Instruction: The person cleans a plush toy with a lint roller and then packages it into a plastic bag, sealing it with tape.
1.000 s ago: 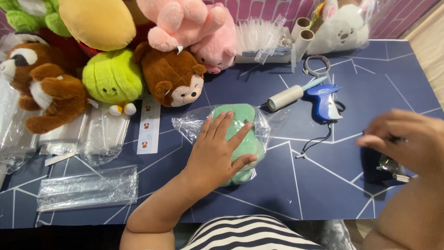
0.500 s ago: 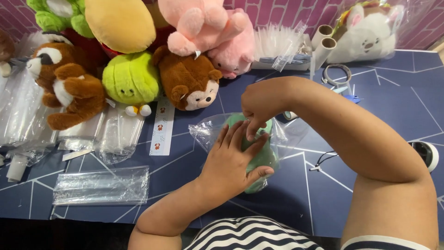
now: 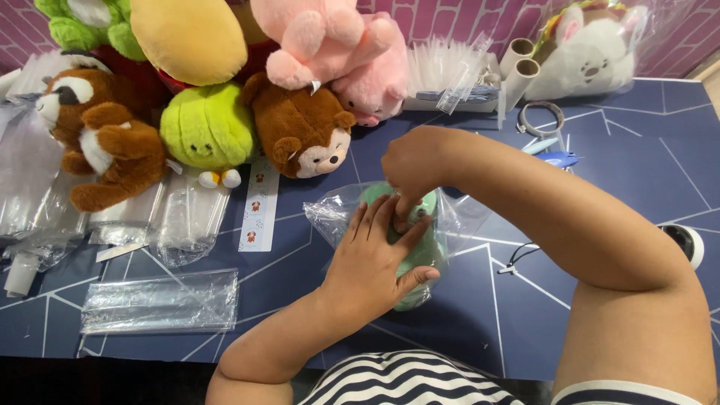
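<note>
While the left hand (image 3: 375,262) lies flat with its fingers spread on a pale green soft toy (image 3: 424,251), the right hand (image 3: 412,161) comes from above with its fingers bent and pinched at the top part of the same toy. The toy is inside a clear plastic bag (image 3: 337,214), which lies on the dark blue table (image 3: 637,172) near its middle, just in front of the person. The bag is wrinkled and its open edge spreads to the left and to the right of the toy. If the right fingers pinch the plastic or the toy itself, the view does not tell.

To the left on the table lies 1 flat clear bag (image 3: 159,301) with nothing seen inside it, and more clear bags (image 3: 187,221) lie in a loose heap beside it. A white paper strip with small pictures (image 3: 259,204) lies between this heap and the bagged toy. Behind, at the far edge, stand a brown monkey plush (image 3: 300,127), a round lime green plush (image 3: 206,127), a brown and white plush (image 3: 105,142) and a pink plush (image 3: 337,45). At the far right, a white plush (image 3: 592,52) is packed in its own clear bag.
</note>
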